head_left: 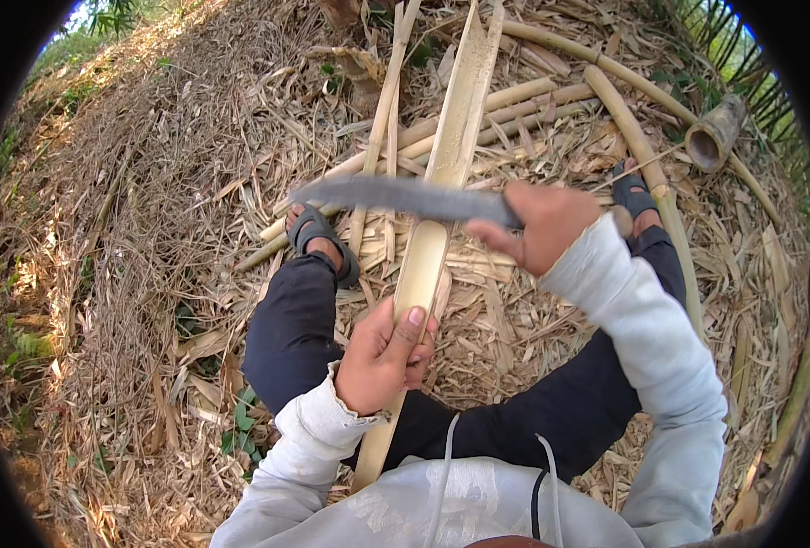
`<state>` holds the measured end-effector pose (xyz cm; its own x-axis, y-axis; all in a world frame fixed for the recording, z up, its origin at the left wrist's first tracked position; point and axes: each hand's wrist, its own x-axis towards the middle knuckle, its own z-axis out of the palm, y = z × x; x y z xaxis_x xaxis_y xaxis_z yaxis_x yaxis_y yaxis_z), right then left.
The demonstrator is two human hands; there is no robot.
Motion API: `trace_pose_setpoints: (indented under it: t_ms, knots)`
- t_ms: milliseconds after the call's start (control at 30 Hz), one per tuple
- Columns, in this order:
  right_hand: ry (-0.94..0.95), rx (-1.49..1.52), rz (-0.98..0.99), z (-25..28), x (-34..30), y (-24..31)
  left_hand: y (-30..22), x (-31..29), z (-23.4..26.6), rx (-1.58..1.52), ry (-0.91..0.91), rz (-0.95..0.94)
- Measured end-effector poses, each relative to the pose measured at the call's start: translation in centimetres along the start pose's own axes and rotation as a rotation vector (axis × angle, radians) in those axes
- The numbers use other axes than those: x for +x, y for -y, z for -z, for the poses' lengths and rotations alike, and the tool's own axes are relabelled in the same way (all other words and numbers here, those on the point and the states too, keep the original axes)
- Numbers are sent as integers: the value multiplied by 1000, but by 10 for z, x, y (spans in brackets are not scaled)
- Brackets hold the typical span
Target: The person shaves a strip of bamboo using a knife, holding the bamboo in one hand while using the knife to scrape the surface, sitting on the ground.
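A long half-round piece of split bamboo (421,265) runs away from my lap, its pale hollow side facing up. My left hand (382,356) is closed round its near part, thumb pressed on the edge. In my right hand (546,228) is a machete (386,196), gripped by the handle, with the butt showing past the wrist side. Its dark, slightly blurred blade points left and crosses over the bamboo, hiding a short stretch of it. From this view I cannot tell whether the blade touches the bamboo.
Dry leaves and bamboo litter (176,210) cover the ground. Several bamboo poles (638,128) and strips (382,119) lie ahead, around a stump (364,78). A cut hollow bamboo section (715,132) lies at the far right. My sandalled feet (322,242) are spread either side.
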<state>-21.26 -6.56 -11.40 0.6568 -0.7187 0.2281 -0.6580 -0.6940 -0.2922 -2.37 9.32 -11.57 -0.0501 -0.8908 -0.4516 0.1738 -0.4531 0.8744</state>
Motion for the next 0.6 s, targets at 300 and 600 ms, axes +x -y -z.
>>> trace_pose_setpoints:
  t_ms: [300, 600]
  knots:
    - [-87, 203, -43, -9, 7, -10, -1, -7, 8, -174, 88, 80]
    - [-92, 210, 184, -20, -13, 19, -10, -3, -3, -126, 44, 110]
